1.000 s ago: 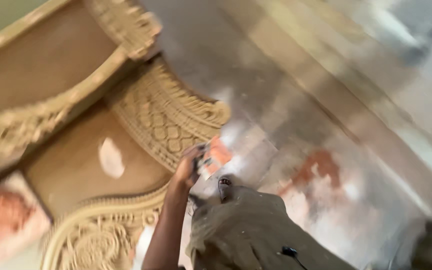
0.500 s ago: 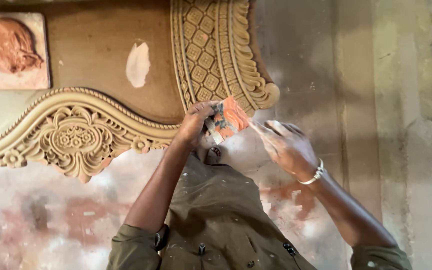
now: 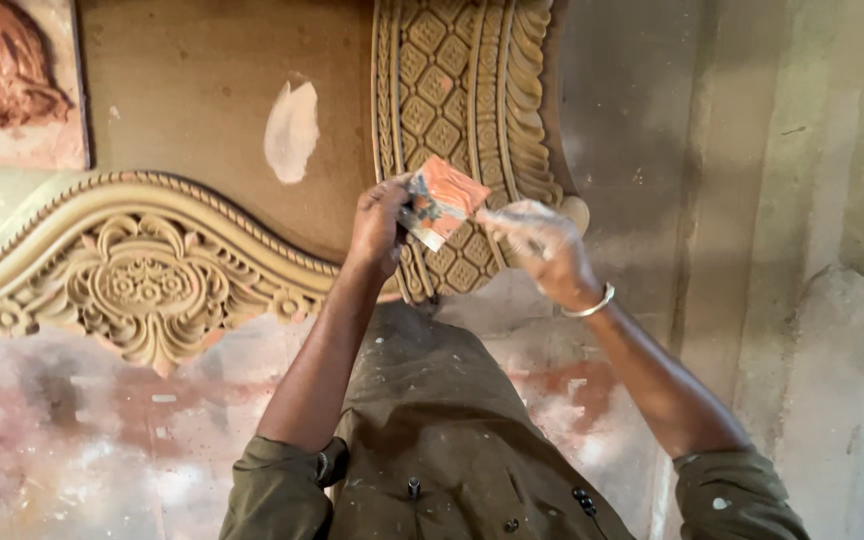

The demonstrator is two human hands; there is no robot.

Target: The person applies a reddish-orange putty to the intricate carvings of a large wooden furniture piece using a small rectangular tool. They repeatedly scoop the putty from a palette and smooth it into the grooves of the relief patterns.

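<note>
Both hands (image 3: 452, 225) gripping sandpaper (image 3: 444, 198)

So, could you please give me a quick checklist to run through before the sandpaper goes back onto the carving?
1. Left hand grips the orange sandpaper piece: ok.
2. Right hand has a firm hold on it: cannot tell, the fingers only meet its edge.
3. Sandpaper clear of the carved lattice panel: ok, held above it.
4. White filler patch dry: cannot tell.
5. Bracelet clear of the carving: ok.
</note>
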